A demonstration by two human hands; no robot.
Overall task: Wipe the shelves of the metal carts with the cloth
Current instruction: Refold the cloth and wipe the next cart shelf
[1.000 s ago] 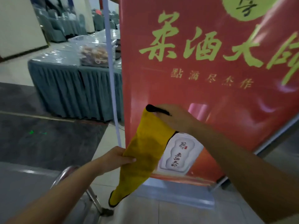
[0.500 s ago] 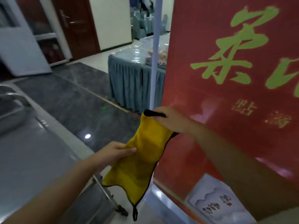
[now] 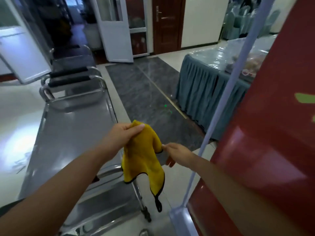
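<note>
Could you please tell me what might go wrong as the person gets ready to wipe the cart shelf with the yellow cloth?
The left hand grips the yellow cloth only at its top edge and the right hand pinches one side, so the bunched cloth may wipe poorly. Its dangling black loop hangs near the cart's leg and could snag. The red banner stands close on the right, so a wide swing might knock it.

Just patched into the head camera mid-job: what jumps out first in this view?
The yellow cloth in the middle, hanging between the two hands: the left hand grips its top and the right hand pinches its edge. It hangs over the near end of the metal cart, whose top shelf fills the left of the view. A big red banner stands along the right side.
</note>
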